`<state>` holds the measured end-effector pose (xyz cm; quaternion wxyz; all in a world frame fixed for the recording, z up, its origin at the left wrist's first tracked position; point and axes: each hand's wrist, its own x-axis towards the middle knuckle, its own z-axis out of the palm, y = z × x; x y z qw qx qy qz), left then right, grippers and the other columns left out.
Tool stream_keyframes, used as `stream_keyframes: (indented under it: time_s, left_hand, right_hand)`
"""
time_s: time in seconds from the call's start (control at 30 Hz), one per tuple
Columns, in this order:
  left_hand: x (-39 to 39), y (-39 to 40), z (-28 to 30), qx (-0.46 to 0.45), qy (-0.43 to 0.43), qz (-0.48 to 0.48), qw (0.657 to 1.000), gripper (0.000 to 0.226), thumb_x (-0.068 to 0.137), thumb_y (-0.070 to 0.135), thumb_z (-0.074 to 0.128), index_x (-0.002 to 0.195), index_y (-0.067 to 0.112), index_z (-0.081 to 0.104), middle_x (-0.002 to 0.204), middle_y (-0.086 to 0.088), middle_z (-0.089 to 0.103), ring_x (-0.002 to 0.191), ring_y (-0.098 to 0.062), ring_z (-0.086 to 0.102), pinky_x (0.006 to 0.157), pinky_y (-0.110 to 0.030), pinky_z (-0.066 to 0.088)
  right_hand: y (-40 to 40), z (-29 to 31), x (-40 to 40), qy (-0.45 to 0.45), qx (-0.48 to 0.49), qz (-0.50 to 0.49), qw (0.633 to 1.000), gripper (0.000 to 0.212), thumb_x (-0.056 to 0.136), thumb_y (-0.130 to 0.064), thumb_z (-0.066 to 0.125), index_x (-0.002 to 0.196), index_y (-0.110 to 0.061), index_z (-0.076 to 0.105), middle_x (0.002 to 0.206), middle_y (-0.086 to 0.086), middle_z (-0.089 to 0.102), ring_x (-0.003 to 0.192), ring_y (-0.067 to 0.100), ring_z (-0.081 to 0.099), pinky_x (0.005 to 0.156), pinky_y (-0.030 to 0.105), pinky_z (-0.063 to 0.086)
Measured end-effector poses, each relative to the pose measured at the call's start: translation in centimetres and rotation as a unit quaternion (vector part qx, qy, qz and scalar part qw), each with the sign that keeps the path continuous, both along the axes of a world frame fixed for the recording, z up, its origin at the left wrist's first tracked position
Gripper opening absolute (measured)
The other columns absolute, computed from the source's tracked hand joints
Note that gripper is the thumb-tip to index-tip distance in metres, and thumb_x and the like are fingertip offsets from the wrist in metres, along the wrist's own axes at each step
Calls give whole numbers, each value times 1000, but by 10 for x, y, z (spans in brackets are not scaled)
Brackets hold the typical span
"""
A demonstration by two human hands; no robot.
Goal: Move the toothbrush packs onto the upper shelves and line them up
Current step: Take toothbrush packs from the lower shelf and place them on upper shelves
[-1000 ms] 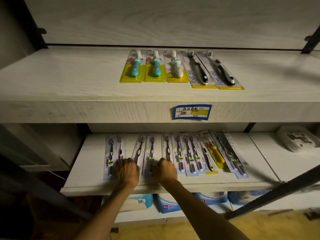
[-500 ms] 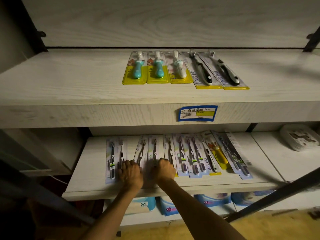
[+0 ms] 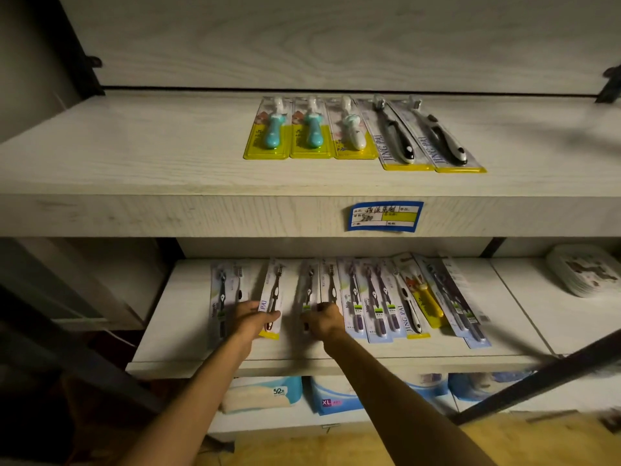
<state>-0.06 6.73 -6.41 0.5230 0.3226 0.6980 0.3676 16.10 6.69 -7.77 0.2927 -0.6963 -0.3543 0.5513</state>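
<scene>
Hands [image 3: 255, 319] on flat blister packs [image 3: 373, 297], white-blue cards, dark brushes

Shop, price label [image 3: 384, 216] on shelf [image 3: 168, 213], packaged goods

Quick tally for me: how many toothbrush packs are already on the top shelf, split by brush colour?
Teal brush packs: 2
White brush pack: 1
Black-and-white JING PAI packs: 2
Total on the top shelf: 5
</scene>
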Motion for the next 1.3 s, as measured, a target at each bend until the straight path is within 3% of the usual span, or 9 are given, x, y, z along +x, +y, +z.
stream_keyframes:
  time_s: [0.1,0.33,0.43,0.53,0.63,0.83,0.97,1.13,1.3]
  left_hand:
    - [-7,-6,-2,-18,-55,-26,998,36,83,7,78,114,12,60,108,-8,66,90,-18,61,78,-36,52]
    - [-14,-31,2,-13,-203,-42,978,102,71,3,85,154,19,28,147,-3,46,130,-24,50,111,-45,39]
    - [-7,-46,14,6,-231,-82,969,68,79,-11,72,140,7,49,122,-7,69,104,-21,70,88,-32,55]
    - [-4,-63,28,22,-224,-137,965,45,84,-14,63,121,10,62,109,-8,75,101,-21,72,79,-30,60]
    - [-4,-77,35,22,-231,-169,958,48,82,-12,64,123,12,60,115,-13,73,108,-29,69,85,-38,60]
    - [9,-102,51,13,-245,-207,947,54,81,-10,66,127,16,56,117,-17,71,108,-34,69,86,-45,59]
    - [21,-124,62,24,-224,-208,952,48,85,-14,61,123,16,59,115,-15,72,106,-33,70,82,-44,61]
    - [34,-156,70,58,-199,-226,952,47,87,-2,65,130,16,57,122,-12,70,113,-33,67,100,-57,49]
    - [60,-190,84,83,-154,-227,958,43,87,10,70,128,19,60,118,-8,72,108,-29,69,91,-55,55]
  right_hand:
    - [-6,10,7,113,-16,-1,994,20,88,3,68,108,4,66,84,10,68,69,17,65,51,22,51]
    - [-31,17,20,260,-11,-9,966,52,77,10,74,122,-8,57,111,19,73,94,29,73,75,37,59]
    - [-46,22,26,274,20,16,961,59,73,7,81,127,-1,59,115,16,73,106,32,71,97,51,54]
    - [-62,27,39,261,51,10,964,56,74,1,82,125,1,60,115,17,73,105,31,72,95,53,55]
    - [-81,35,54,241,66,5,968,43,83,2,75,123,-3,60,113,17,73,102,30,73,79,43,60]
    - [-118,46,80,192,76,20,978,32,94,2,57,124,-10,60,117,16,71,106,34,69,91,52,55]
    - [-141,60,91,180,92,34,979,34,90,1,65,122,-7,60,111,13,74,104,36,70,91,55,56]
    - [-168,77,107,198,104,85,971,41,88,0,70,127,-9,60,119,14,72,110,35,69,97,60,52]
    - [-198,99,130,206,117,103,966,40,91,-10,69,129,-13,60,120,14,72,111,35,69,93,59,54]
